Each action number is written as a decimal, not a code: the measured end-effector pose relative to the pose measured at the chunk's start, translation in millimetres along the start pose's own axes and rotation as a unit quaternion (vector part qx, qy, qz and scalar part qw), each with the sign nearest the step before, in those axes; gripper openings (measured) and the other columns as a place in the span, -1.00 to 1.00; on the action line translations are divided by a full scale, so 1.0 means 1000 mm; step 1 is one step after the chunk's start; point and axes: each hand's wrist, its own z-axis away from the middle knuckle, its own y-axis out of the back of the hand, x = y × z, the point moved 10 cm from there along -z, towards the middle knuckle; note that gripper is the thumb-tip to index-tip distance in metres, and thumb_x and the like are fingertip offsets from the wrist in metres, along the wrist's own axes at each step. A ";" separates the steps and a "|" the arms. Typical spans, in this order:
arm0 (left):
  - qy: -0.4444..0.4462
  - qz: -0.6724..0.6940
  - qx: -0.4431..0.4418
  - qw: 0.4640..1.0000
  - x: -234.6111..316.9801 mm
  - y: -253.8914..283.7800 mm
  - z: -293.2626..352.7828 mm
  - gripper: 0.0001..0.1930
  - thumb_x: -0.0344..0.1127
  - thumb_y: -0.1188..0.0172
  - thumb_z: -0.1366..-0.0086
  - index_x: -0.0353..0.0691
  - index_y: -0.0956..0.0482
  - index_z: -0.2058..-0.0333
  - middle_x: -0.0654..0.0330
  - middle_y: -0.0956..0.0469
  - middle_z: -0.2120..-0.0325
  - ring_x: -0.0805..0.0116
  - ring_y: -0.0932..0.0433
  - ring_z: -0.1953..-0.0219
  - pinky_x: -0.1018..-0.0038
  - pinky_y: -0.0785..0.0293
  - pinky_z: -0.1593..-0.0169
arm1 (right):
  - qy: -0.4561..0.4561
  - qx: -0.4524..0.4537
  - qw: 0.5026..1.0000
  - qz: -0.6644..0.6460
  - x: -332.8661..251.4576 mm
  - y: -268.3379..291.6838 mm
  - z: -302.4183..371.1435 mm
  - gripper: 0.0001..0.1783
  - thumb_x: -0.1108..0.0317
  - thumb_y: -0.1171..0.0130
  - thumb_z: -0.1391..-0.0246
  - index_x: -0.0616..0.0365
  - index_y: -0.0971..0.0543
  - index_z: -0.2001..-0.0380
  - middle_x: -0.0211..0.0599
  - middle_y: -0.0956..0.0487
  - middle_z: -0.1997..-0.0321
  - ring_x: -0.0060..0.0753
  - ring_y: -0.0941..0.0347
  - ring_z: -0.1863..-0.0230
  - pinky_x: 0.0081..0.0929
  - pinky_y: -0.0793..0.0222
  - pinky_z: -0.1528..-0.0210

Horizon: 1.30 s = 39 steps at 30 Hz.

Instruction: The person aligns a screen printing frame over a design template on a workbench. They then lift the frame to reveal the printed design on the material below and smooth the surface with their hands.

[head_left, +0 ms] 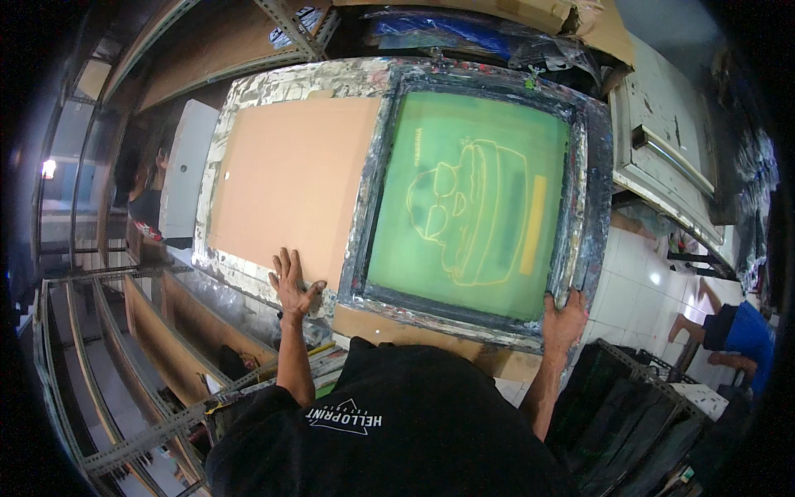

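Observation:
A screen printing frame (373, 178) with dark, paint-stained sides lies on the right half of a paint-spattered table (273, 83). Its green mesh (489, 199) carries a line drawing and a solid bar in yellow. To its left is a flat, tan-brown board (290, 182). My left hand (295, 290) rests on the board's near edge, fingers spread and nothing held. At the frame's near right corner, my right hand (565, 321) grips the edge, thumb on the left and fingers on the right. The undersides of its fingers are hidden.
A metal rack with wooden shelves (174, 331) stands at the near left. Beyond the table are plastic-wrapped bundles (447, 33) and a cardboard box (600, 33). A pale cabinet (671, 132) is at the right, with dark crates (621, 406) nearer. Another person (737, 335) sits at far right.

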 end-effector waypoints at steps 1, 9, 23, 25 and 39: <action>-0.004 0.001 -0.006 1.000 0.003 -0.003 -0.001 0.19 0.59 -0.19 0.10 -0.04 -0.13 -0.40 0.00 0.10 -0.46 -0.07 0.22 -0.50 -0.28 0.39 -0.37 | -0.013 -0.007 1.000 0.001 -0.003 0.005 -0.001 -0.48 0.27 -0.36 0.16 0.32 -0.52 0.12 0.13 -0.52 0.09 0.26 -0.49 0.09 0.03 -0.42 0.10; -0.014 -0.004 0.013 1.000 0.007 -0.002 0.008 0.22 0.67 -0.09 0.11 0.03 -0.08 -0.42 0.04 0.10 -0.46 -0.10 0.23 -0.49 -0.36 0.40 -0.34 | 0.001 0.011 1.000 -0.003 0.016 -0.015 -0.001 -0.45 0.22 -0.34 0.14 0.34 -0.51 0.09 0.28 -0.52 0.00 0.30 -0.50 0.05 0.06 -0.45 0.06; -0.017 -0.008 0.024 1.000 0.004 -0.003 0.005 0.23 0.67 -0.11 0.11 -0.02 -0.11 -0.41 0.02 0.05 -0.45 -0.12 0.18 -0.48 -0.32 0.41 -0.36 | -0.026 -0.011 0.999 -0.018 0.014 -0.014 0.000 -0.48 0.27 -0.32 0.15 0.28 -0.50 0.08 0.06 -0.53 0.12 0.21 -0.52 0.14 0.07 -0.45 0.18; -0.017 -0.006 0.027 0.999 0.005 -0.002 0.005 0.23 0.67 -0.11 0.11 -0.02 -0.11 -0.41 0.02 0.05 -0.45 -0.13 0.18 -0.48 -0.32 0.41 -0.36 | -0.021 -0.003 1.000 -0.016 0.013 -0.014 -0.001 -0.48 0.28 -0.32 0.15 0.28 -0.50 0.08 0.04 -0.53 0.14 0.21 -0.52 0.15 0.07 -0.45 0.19; -0.023 -0.004 0.035 0.999 0.007 -0.002 0.006 0.24 0.70 -0.07 0.11 -0.02 -0.10 -0.41 0.01 0.04 -0.45 -0.14 0.17 -0.48 -0.32 0.40 -0.36 | -0.004 0.028 0.999 -0.023 0.009 -0.009 0.000 -0.51 0.29 -0.33 0.13 0.28 -0.51 0.10 0.02 -0.52 0.18 0.22 -0.52 0.17 0.05 -0.44 0.24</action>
